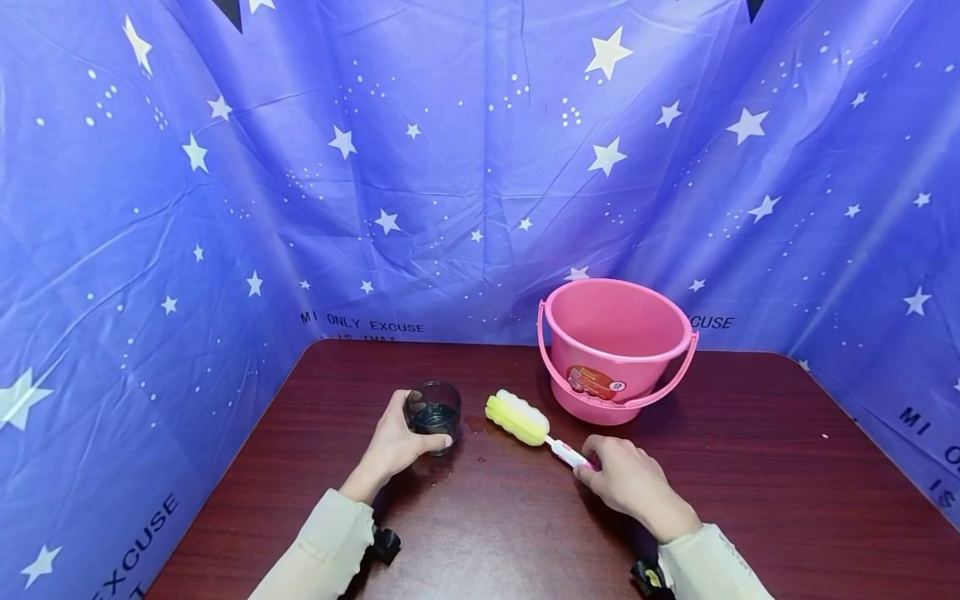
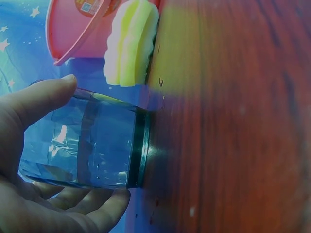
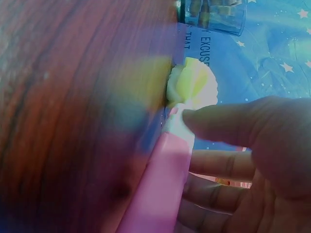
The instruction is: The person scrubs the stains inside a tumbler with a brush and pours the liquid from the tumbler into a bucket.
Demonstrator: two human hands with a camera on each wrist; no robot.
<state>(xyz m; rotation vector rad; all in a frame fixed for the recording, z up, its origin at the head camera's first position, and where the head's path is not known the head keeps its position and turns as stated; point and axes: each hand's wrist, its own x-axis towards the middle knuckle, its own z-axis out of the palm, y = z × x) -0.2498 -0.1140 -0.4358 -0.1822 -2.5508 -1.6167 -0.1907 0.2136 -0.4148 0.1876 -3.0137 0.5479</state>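
Observation:
My left hand (image 1: pixel 393 446) grips a dark, see-through drinking glass (image 1: pixel 437 415) with some clear liquid inside. In the left wrist view the glass (image 2: pixel 104 141) stands upright with its base at the tabletop, thumb on one side and fingers round the other. To the right, my right hand (image 1: pixel 633 481) holds a sponge cup brush by its pink and white handle (image 1: pixel 567 453). The brush's yellow and white sponge head (image 1: pixel 519 418) points toward the glass, a short gap away. In the right wrist view the thumb lies against the brush's neck (image 3: pixel 179 121), fingers behind the handle.
A pink bucket (image 1: pixel 622 383) with its handle lowered in front stands behind the brush. Water drops lie on the dark red wooden table (image 1: pixel 495 533) between glass and brush. A blue star-printed cloth (image 1: pixel 465 167) hangs around the table's back and sides.

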